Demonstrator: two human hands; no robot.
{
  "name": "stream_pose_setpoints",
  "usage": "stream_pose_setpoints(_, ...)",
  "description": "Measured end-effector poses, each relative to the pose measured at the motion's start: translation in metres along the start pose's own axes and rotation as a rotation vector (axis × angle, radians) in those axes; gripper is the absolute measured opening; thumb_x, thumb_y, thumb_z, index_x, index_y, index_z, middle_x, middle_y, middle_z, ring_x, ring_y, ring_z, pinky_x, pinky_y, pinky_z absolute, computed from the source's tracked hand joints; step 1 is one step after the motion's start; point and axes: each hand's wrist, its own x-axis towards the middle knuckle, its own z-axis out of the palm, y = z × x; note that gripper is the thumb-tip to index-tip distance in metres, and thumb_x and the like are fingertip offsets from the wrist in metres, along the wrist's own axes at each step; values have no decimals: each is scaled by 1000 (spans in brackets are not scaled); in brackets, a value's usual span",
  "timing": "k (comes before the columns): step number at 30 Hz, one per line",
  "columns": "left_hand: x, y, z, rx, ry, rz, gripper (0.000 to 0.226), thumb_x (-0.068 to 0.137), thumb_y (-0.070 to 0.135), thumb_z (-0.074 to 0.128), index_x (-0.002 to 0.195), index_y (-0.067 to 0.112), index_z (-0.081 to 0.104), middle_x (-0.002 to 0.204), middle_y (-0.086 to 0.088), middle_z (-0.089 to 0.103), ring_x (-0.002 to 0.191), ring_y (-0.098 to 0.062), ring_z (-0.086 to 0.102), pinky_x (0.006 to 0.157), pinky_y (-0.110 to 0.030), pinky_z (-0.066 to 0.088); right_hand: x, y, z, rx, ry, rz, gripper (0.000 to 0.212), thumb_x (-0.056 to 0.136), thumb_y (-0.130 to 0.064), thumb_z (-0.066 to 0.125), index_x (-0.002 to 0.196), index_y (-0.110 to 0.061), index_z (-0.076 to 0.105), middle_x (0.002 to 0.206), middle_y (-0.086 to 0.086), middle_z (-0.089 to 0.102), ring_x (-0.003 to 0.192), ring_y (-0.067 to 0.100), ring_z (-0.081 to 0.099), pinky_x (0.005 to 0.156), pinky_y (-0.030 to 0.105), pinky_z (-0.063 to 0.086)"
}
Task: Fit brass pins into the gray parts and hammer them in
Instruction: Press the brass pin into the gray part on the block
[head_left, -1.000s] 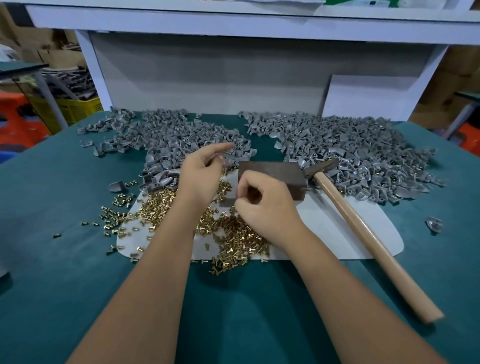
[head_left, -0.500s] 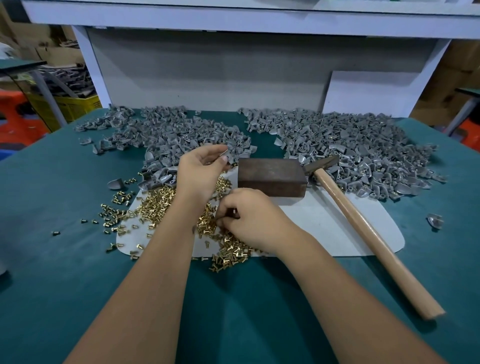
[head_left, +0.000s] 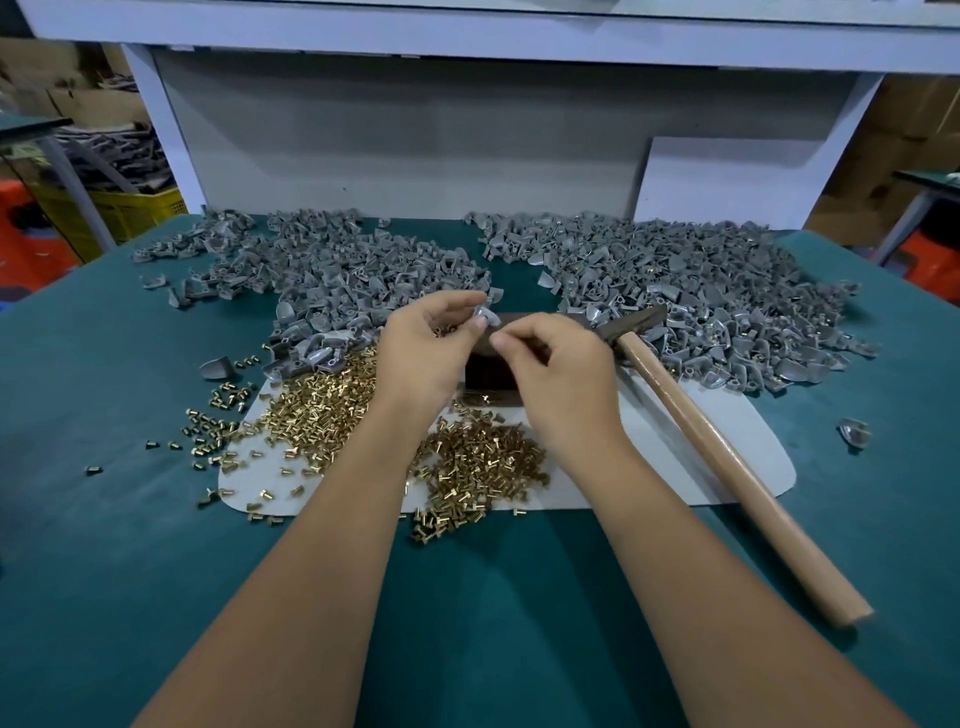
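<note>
My left hand (head_left: 423, 358) pinches a small gray part (head_left: 484, 315) between thumb and fingertips above the dark metal block (head_left: 491, 376). My right hand (head_left: 558, 374) is right beside it with curled fingers, its fingertips pinched together close to the part; a pin there is too small to make out. Loose brass pins (head_left: 478, 462) lie heaped on the white mat (head_left: 737, 457) under my wrists. A hammer (head_left: 717, 447) with a wooden handle lies to the right, its head against the block.
Two big heaps of gray parts fill the back of the green table, the left heap (head_left: 332, 270) and the right heap (head_left: 691, 291). Stray pins (head_left: 208, 431) scatter left of the mat. One gray part (head_left: 854, 432) lies alone at right.
My right hand lifted from the pin heap up to the gray part in my left hand. My left hand stayed over the block holding the part.
</note>
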Motion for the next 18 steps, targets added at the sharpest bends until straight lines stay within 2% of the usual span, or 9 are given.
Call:
stream_pose_setpoints(2, -1, -1, 6, 40, -2, 10, 23, 88, 14, 72, 107, 27, 72, 95, 18, 69, 90, 8, 63, 78, -14, 50, 3, 5, -6, 28, 86, 71, 5, 85, -22, 69, 81, -24, 67, 79, -11, 64, 77, 4, 58, 71, 22, 48)
stream_pose_setpoints(5, -3, -3, 14, 178, -2, 72, 23, 88, 21, 73, 110, 21, 74, 104, 6, 72, 102, -5, 63, 98, -34, 50, 8, 14, -14, 36, 168, 146, 13, 83, -19, 72, 75, -24, 63, 75, -11, 62, 72, 3, 57, 65, 20, 47)
stream_pose_setpoints(7, -3, -7, 18, 328, 22, 127, 23, 87, 28, 74, 108, 22, 75, 108, 7, 69, 117, -16, 53, 105, -41, 41, 10, 18, -18, 14, 183, 175, 14, 82, -18, 72, 74, -25, 64, 78, -8, 63, 74, 4, 57, 66, 19, 47)
stream_pose_setpoints(9, -3, -10, 19, 422, 55, 124, 22, 87, 37, 72, 105, 26, 76, 101, 12, 61, 125, -21, 39, 106, -41, 33, 11, 20, -20, 7, 187, 191, 14, 84, -16, 70, 78, -27, 66, 82, -9, 65, 78, 2, 58, 70, 17, 46)
stream_pose_setpoints(13, 1, -12, 19, 520, 107, 59, 27, 90, 53, 61, 103, 31, 71, 105, 11, 56, 122, -18, 33, 93, -33, 29, 11, 22, -18, -20, 166, 198, 13, 86, -11, 65, 91, -21, 72, 93, -6, 67, 87, 6, 60, 80, 23, 51)
stream_pose_setpoints(16, 1, -9, 18, 372, 92, 18, 11, 96, 35, 54, 103, 33, 63, 103, 16, 53, 125, -18, 34, 108, -43, 33, 10, 21, -16, -11, 154, 184, 17, 85, -7, 64, 90, -21, 71, 91, -8, 66, 84, 5, 60, 80, 29, 53)
stream_pose_setpoints(18, -2, -7, 16, 276, 51, 7, 22, 91, 17, 56, 103, 34, 63, 100, 23, 43, 123, -20, 41, 108, -46, 39, 9, 22, -15, -14, 142, 168, 22, 84, -3, 62, 89, -24, 68, 88, -8, 64, 80, 5, 59, 79, 32, 54)
